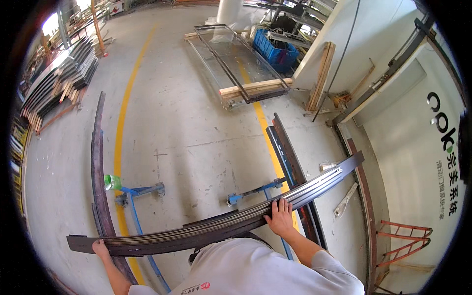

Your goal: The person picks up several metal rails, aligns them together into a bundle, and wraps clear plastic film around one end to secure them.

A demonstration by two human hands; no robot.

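A long dark metal profile with bright lengthwise ribs lies across in front of my body. It crosses over two dark beams, and the fisheye view bends it. Near its left end, my left hand is closed on the near edge, thumb on top. My right hand lies right of the middle, palm down on the ribbed top, fingers stretched out and slightly apart. Beneath the profile run the left dark beam and the right dark beam. Whether the profile rests fully on both I cannot tell.
Blue stands support the beams; a green packet sits on the left one. Ahead lies a glazed dark frame beside a blue crate. Stacked panels stand far left. A red ladder is at the right wall.
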